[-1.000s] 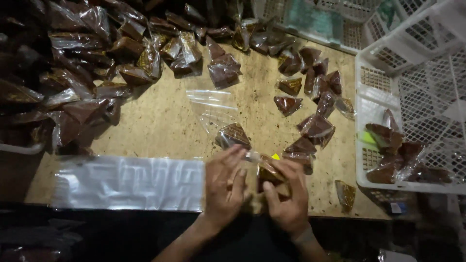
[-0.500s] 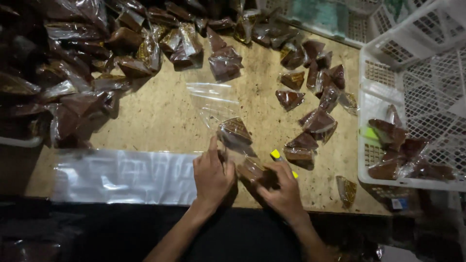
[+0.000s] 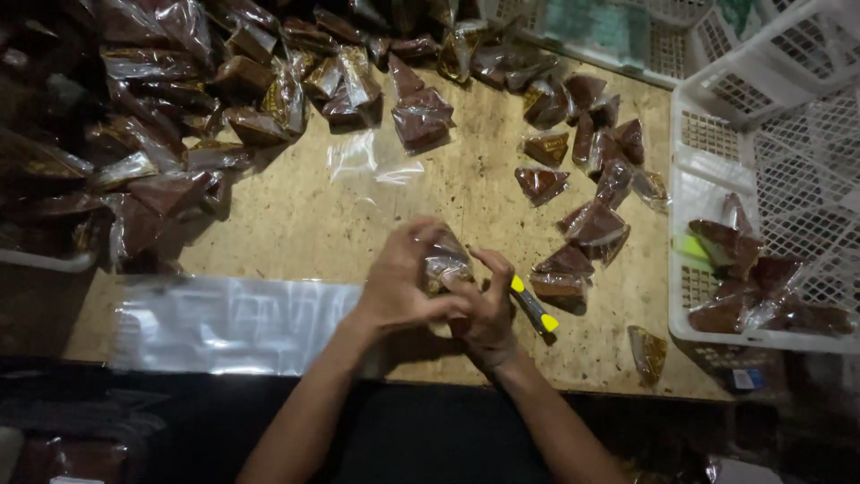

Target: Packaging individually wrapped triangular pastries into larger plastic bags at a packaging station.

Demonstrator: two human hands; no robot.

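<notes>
Both hands meet over the front middle of a worn wooden table (image 3: 296, 224). My left hand (image 3: 403, 282) wraps around a small clear plastic packet of brown filling (image 3: 445, 265), and my right hand (image 3: 488, 305) grips the same packet from below. A small tool with a yellow and dark handle (image 3: 535, 310) lies on the table right beside my right hand. An empty clear bag (image 3: 372, 157) lies flat just beyond the hands.
Several filled triangular brown packets (image 3: 582, 224) lie scattered to the right, and a big heap of them (image 3: 197, 116) fills the left and far side. A white plastic crate (image 3: 761, 260) on the right holds more packets. A stack of clear bags (image 3: 233, 324) lies at the front left.
The hands have lifted the packet off the table and closed around it. The yellow-handled tool, earlier half hidden by the hands, now lies in the open beside my right hand.
</notes>
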